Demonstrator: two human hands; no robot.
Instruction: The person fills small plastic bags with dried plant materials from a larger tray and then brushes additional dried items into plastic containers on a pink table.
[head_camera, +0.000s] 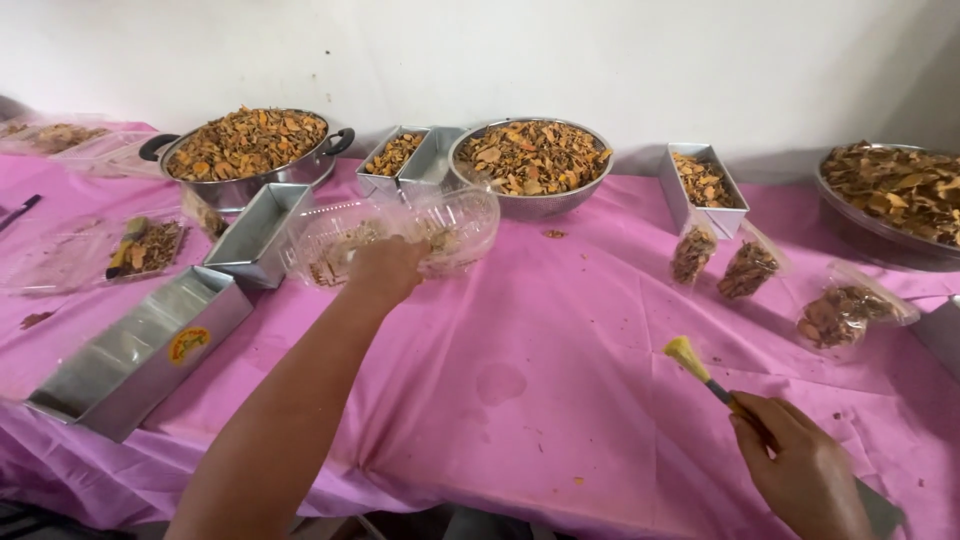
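**Two hands over a pink-covered table of dried chips**

Nearest the camera, the right hand (800, 470) is clenched around the dark handle of a small brush with a yellow bristle tip (683, 353), the bristles pointing up and left above bare cloth. Farther in, the left hand (385, 270) reaches forward and grasps the near edge of a clear plastic clamshell container (400, 235), which hangs open and tilted above the table with a few brown chips inside.

Largest of all is the pink plastic tablecloth (560, 390), its widest open stretch lying in the middle between the two hands; its front edge drapes off at the lower left. Along the white wall stand a wide steel pan with black handles (245, 160), a round steel bowl (530, 160) and, cut by the right edge, another large metal basin (890, 200), all heaped with orange-brown dried chips.

Rectangular metal tins come next: a long empty one with a round yellow-and-red sticker on its side (135, 350) at the lower left, a second empty one behind it (260, 235), a pair beside the bowl (405, 160), and one filled at the right (703, 185).

Smallest are three clear filled pouches (745, 270) (just in front of that right-hand tin).
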